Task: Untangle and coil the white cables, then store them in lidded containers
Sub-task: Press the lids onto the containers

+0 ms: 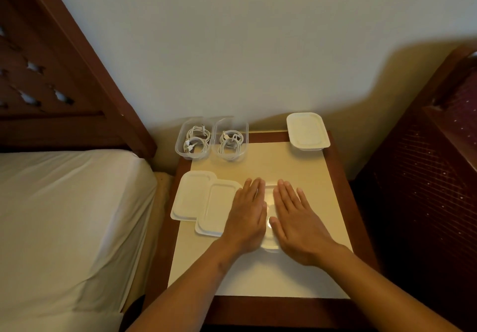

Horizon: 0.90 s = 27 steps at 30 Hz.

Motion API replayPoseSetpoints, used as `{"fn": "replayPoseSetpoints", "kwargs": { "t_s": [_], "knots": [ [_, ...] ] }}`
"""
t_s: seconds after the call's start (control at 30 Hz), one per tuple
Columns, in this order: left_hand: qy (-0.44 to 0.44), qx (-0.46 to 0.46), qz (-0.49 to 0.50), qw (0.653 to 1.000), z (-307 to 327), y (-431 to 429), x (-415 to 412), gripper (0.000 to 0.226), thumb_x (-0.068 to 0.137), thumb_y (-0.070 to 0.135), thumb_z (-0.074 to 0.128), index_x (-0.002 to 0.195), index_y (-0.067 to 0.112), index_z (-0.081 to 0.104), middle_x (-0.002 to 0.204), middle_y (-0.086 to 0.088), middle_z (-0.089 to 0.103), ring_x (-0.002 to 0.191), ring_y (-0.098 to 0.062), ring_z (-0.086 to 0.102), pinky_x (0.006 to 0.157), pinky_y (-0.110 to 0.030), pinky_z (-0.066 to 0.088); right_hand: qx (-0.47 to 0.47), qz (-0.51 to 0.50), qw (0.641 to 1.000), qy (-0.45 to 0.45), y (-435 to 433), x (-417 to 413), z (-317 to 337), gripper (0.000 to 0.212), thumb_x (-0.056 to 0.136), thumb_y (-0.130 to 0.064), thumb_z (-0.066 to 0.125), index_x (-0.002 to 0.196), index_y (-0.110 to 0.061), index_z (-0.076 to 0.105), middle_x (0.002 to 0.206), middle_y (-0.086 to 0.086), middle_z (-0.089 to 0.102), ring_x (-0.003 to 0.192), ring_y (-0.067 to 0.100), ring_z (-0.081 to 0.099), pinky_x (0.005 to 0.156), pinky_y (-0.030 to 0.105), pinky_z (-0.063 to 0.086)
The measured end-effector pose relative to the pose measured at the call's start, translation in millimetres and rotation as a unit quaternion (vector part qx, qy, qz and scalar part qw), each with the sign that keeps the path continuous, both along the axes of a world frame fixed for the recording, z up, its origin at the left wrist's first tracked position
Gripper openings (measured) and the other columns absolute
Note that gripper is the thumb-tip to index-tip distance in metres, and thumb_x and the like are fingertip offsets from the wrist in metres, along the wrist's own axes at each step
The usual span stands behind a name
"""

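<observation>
Both palms lie flat on a white lid (269, 218) that sits on a container at the table's middle. My left hand (247, 215) covers its left half and my right hand (296, 220) its right half, fingers spread. Two clear open containers stand at the back left, the left container (180, 143) and the right container (245, 135); coiled white cables (196, 139) fill the first and more coiled cables (231, 142) the second. Two loose white lids (192, 197) (219, 207) overlap at the left. A lidded container (307, 130) stands at the back right.
The small wooden table (343, 176) has a cream top and stands against the wall. A bed with a white sheet (64, 215) is close on the left. A dark red upholstered piece (426, 176) stands on the right.
</observation>
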<state>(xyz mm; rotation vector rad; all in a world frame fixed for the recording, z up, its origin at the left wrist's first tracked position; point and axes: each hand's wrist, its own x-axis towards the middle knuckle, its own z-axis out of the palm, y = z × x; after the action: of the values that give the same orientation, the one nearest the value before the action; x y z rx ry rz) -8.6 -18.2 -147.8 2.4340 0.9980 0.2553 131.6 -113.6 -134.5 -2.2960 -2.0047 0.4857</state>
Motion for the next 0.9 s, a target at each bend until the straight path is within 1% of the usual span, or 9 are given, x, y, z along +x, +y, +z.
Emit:
{"fn": "replayPoseSetpoints", "kwargs": {
  "t_s": [0.03, 0.1, 0.13, 0.23, 0.33, 0.43, 0.53, 0.67, 0.9],
  "knots": [
    [-0.016, 0.019, 0.016, 1.000, 3, 0, -1, 0.055, 0.111, 0.030, 0.024, 0.164, 0.019, 0.015, 0.173, -0.001, 0.012, 0.160, -0.016, -0.002, 0.128, -0.030, -0.005, 0.008, -0.006, 1.000, -0.012, 1, 2, 0, 0.079, 0.093, -0.064, -0.015, 0.158, -0.019, -0.022, 0.163, 0.000, -0.035, 0.151, 0.020, -0.032, 0.127, 0.043, -0.013],
    [-0.030, 0.058, 0.085, 0.994, 14, 4, -3, 0.054, 0.107, 0.032, 0.028, 0.159, 0.020, 0.034, 0.170, -0.007, 0.025, 0.159, -0.025, 0.009, 0.130, -0.040, 0.006, 0.030, -0.015, 0.999, -0.032, 3, 1, 7, 0.078, 0.096, -0.059, -0.013, 0.161, -0.017, -0.013, 0.167, 0.003, -0.026, 0.153, 0.023, -0.027, 0.127, 0.043, -0.013],
    [0.004, 0.067, 0.130, 0.989, 19, 7, -6, 0.054, 0.106, 0.035, 0.030, 0.158, 0.022, 0.036, 0.170, -0.009, 0.024, 0.159, -0.029, 0.010, 0.128, -0.046, 0.010, 0.046, -0.017, 0.998, -0.031, 2, -4, 12, 0.077, 0.097, -0.057, -0.012, 0.162, -0.017, -0.010, 0.168, 0.003, -0.022, 0.154, 0.023, -0.025, 0.125, 0.041, -0.015],
    [0.213, 0.056, 0.207, 0.953, 27, 13, -16, 0.069, 0.103, 0.058, 0.032, 0.162, 0.027, 0.016, 0.172, -0.019, 0.002, 0.157, -0.044, 0.001, 0.123, -0.062, 0.011, 0.031, 0.006, 0.999, -0.004, -9, -31, 15, 0.075, 0.101, -0.062, -0.003, 0.161, -0.019, -0.012, 0.165, 0.000, -0.025, 0.155, 0.021, -0.024, 0.127, 0.042, -0.014],
    [0.269, 0.002, 0.203, 0.941, 25, 23, -23, 0.086, 0.096, 0.074, 0.031, 0.163, 0.028, 0.002, 0.169, -0.027, -0.008, 0.154, -0.053, 0.003, 0.119, -0.069, 0.015, 0.008, 0.008, 1.000, -0.027, 2, -35, 5, 0.080, 0.103, -0.066, 0.007, 0.161, -0.015, -0.017, 0.166, 0.005, -0.028, 0.154, 0.024, -0.027, 0.128, 0.044, -0.011],
    [0.279, -0.022, 0.190, 0.941, 23, 34, -25, 0.095, 0.092, 0.073, 0.045, 0.163, 0.027, 0.001, 0.168, -0.028, -0.005, 0.153, -0.053, 0.010, 0.118, -0.065, 0.022, 0.014, -0.016, 0.999, -0.040, 40, -14, -2, 0.083, 0.101, -0.067, 0.004, 0.162, -0.014, -0.015, 0.169, 0.006, -0.023, 0.155, 0.024, -0.024, 0.127, 0.042, -0.011],
    [0.281, -0.009, 0.191, 0.940, 23, 43, -23, 0.094, 0.090, 0.068, 0.055, 0.162, 0.028, 0.010, 0.166, -0.028, 0.007, 0.150, -0.050, 0.021, 0.115, -0.059, 0.030, 0.024, -0.027, 0.998, -0.042, 85, 9, -4, 0.091, 0.092, -0.068, -0.006, 0.163, -0.012, -0.009, 0.171, 0.010, -0.016, 0.157, 0.026, -0.017, 0.129, 0.042, -0.008],
    [0.281, 0.002, 0.197, 0.939, 23, 50, -19, 0.087, 0.089, 0.064, 0.056, 0.160, 0.031, 0.018, 0.162, -0.026, 0.017, 0.143, -0.047, 0.030, 0.108, -0.053, 0.039, 0.036, -0.023, 0.998, -0.045, 143, 31, -6, 0.079, 0.105, -0.058, 0.016, 0.163, -0.007, -0.003, 0.171, 0.014, -0.010, 0.159, 0.029, -0.011, 0.129, 0.045, -0.005],
    [0.261, 0.038, 0.185, 0.947, 17, 51, -21, 0.083, 0.089, 0.067, 0.052, 0.157, 0.031, 0.022, 0.154, -0.025, 0.029, 0.136, -0.043, 0.038, 0.103, -0.050, 0.042, 0.052, -0.013, 0.997, -0.062, 202, 68, -9, 0.078, 0.106, -0.055, 0.019, 0.164, -0.006, 0.003, 0.172, 0.014, -0.002, 0.160, 0.029, -0.003, 0.129, 0.047, 0.001]
  ]
}}
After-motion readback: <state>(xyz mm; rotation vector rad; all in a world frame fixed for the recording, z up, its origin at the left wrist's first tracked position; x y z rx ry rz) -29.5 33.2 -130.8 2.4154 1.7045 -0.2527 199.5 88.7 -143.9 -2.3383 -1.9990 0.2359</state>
